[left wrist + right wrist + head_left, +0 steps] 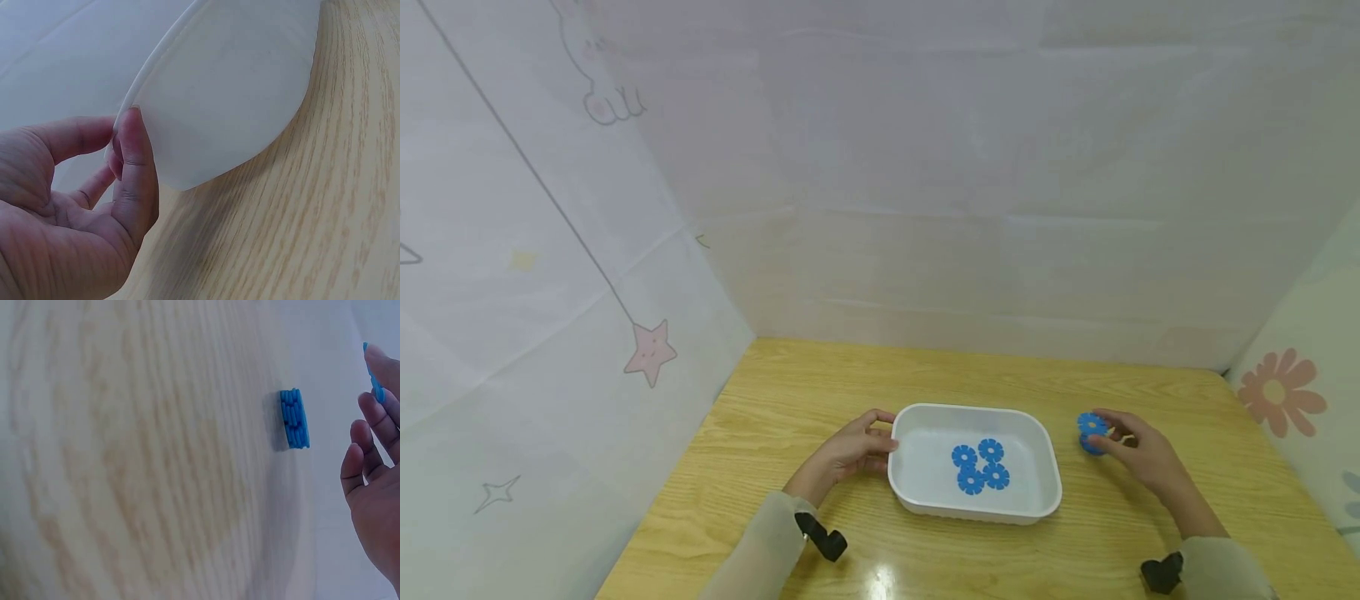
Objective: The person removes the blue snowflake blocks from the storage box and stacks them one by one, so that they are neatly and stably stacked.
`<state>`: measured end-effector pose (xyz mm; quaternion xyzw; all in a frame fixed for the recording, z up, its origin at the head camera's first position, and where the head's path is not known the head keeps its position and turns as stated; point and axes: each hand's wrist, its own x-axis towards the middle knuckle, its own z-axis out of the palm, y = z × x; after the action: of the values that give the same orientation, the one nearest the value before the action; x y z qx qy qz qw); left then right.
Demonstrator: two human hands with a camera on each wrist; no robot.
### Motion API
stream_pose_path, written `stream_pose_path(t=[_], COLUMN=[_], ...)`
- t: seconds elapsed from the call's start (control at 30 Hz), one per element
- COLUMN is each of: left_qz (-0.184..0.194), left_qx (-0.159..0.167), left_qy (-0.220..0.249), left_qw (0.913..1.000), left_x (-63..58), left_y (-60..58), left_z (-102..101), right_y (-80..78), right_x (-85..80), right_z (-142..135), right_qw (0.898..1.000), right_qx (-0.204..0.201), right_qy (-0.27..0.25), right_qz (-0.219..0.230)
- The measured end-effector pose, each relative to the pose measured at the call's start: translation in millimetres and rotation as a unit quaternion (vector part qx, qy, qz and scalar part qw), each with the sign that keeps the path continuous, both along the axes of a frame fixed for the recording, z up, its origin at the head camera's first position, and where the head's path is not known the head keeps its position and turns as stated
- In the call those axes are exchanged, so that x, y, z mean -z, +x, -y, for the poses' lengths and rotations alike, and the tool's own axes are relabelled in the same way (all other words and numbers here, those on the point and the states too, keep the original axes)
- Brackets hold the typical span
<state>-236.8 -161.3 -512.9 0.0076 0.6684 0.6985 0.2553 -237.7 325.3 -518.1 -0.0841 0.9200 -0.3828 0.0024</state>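
Note:
My left hand (853, 448) pinches the left rim of a white plastic basin (920, 475), thumb and fingertips on either side of the edge in the left wrist view. Several blue notched snowflake discs (970, 486) lie flat inside the basin, grouped close together. To the right of the basin, my right hand (1141, 454) pinches one blue snowflake disc (376, 387) between thumb and fingertips. Below that disc, a short stack of blue snowflake discs (295, 419) stands on the table, with space between it and the raised disc in the right wrist view.
Everything stands on a light wood-grain table (820, 375). Pale printed cloth (940, 250) hangs behind it and along both sides. Black straps (822, 537) sit around both sleeved wrists.

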Motion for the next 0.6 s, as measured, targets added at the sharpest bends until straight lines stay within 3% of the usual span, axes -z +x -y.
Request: stream_pose_path(t=[0.6], left_qz=[0.002], left_qx=[0.006], left_qy=[0.003], left_qw=[1.0], left_x=[0.8], left_y=[-0.2], left_z=[0.6], right_y=[-7.0], right_x=[21.7], right_z=[-15.8], right_qw=[0.999], right_qx=[0.018], right_qy=[0.029], right_qz=[0.032])
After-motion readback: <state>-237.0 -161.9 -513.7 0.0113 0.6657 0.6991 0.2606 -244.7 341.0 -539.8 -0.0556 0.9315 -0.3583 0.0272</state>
